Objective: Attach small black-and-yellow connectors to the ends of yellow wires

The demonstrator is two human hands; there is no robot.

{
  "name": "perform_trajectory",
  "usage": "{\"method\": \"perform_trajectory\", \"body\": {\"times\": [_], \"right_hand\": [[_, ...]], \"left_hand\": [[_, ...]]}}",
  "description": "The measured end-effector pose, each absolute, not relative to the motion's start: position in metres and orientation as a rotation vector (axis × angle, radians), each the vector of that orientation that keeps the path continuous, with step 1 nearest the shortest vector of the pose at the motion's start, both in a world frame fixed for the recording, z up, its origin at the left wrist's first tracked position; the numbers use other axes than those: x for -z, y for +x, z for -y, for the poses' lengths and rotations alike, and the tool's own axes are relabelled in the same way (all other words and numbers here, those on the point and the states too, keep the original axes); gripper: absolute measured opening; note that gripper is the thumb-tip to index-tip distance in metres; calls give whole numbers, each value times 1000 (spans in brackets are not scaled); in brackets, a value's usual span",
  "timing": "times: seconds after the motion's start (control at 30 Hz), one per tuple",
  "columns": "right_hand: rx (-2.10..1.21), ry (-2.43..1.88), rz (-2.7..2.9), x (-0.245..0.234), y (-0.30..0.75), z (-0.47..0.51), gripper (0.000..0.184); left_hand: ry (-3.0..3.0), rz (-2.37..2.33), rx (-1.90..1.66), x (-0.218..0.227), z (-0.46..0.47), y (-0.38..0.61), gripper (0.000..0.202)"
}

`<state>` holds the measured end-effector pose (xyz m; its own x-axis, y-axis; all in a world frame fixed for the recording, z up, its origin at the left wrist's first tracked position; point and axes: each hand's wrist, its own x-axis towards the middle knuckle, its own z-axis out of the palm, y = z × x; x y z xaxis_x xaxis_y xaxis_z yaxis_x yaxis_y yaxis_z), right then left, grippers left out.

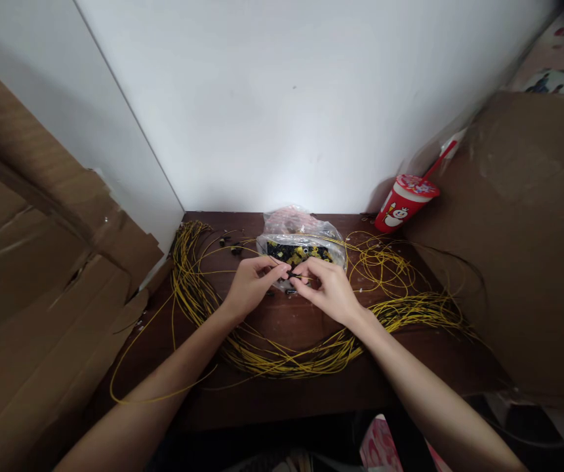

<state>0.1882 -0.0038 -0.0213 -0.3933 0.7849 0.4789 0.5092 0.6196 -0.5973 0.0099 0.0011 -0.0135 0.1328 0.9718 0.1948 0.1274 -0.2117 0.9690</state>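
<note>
Across the lower middle of the frame, a curved bundle of yellow-and-black wires [286,368] lies on the table [289,321]. Beyond it, at centre, the left hand [252,285] and right hand [328,290] each pinch a small black fitting [292,275]. This piece seems unfinished; many black and yellow parts [282,253] in the clear plastic bag [306,225] behind look left over. Finished pieces cannot be told apart.

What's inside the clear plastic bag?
The clear plastic bag holds many small black and yellow pieces. The left hand and right hand partly cover its near side; anything beneath the top layer is hidden.
</note>
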Motion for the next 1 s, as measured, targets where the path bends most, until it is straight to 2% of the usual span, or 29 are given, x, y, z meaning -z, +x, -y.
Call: {"method": "perform_trajectory", "body": {"times": [0.37,0.57,0.7,0.8,1.0], "right_hand": [[-430,-1041,2030,20,191,2,4],[-416,-1038,2065,21,192,2,5],[-421,-1022,2099,20,191,3,8],[-433,-1008,2116,19,190,3,9],[-447,-1007,2065,18,190,3,8]], "left_hand": [[880,-1027,-1450,6,-8,0,33],[1074,-1051,-1303,7,-5,2,37],[1444,-1117,-1105,9,-1,6,30],[1657,-1136,-1081,10,0,8,25],[1447,-1132,-1185,7,2,9,26]]}}
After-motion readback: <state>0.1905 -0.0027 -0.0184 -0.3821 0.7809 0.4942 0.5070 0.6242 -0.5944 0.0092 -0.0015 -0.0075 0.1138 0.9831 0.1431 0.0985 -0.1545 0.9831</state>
